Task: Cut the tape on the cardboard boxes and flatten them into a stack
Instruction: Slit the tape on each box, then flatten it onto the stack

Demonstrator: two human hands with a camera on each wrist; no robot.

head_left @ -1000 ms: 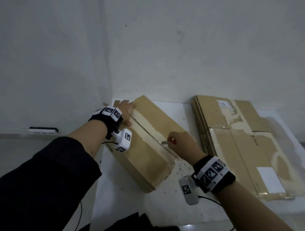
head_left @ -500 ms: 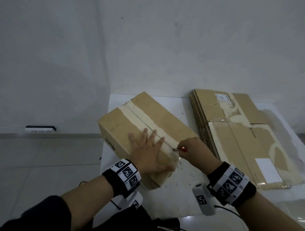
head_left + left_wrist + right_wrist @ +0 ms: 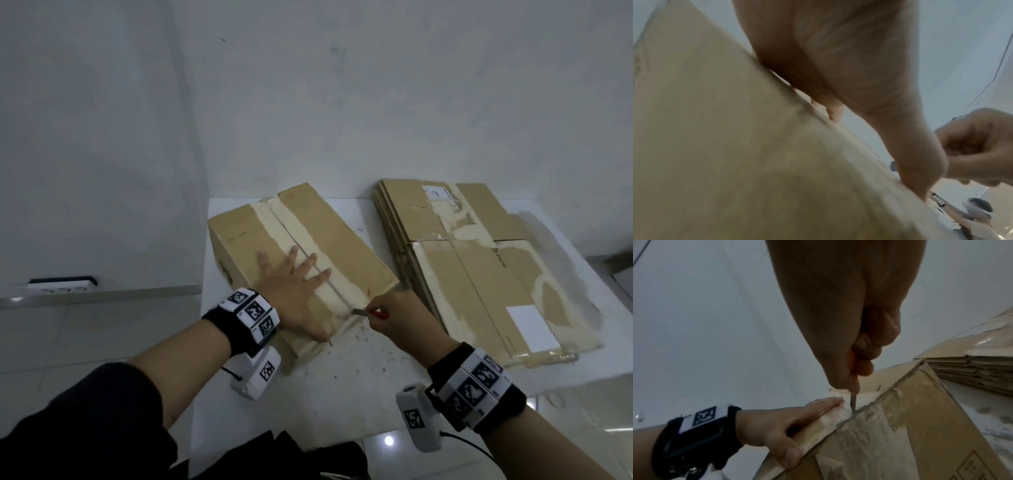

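Observation:
A closed brown cardboard box [image 3: 346, 246] lies on the white table [image 3: 359, 383], a pale tape strip [image 3: 284, 219] running along its top seam. My left hand [image 3: 294, 287] presses flat on the box top near its front end, fingers spread. My right hand [image 3: 397, 318] grips a red-handled cutter [image 3: 368, 312] whose blade tip meets the tape at the box's near top edge. In the right wrist view the blade [image 3: 853, 400] sits in the seam beside the left hand [image 3: 777, 423], whose thumb hooks over the box [image 3: 920, 426] edge. The left wrist view shows blurred cardboard [image 3: 715, 146].
A stack of flattened boxes [image 3: 479, 267] lies on the right half of the table. The wall stands right behind the table. A power strip [image 3: 61, 284] sits on a ledge at the left. Dark cloth [image 3: 274, 455] lies at the table's near edge.
My left hand left the box's far corner and now presses flat on the top near the front. My right hand drew the cutter along the seam down to the near edge.

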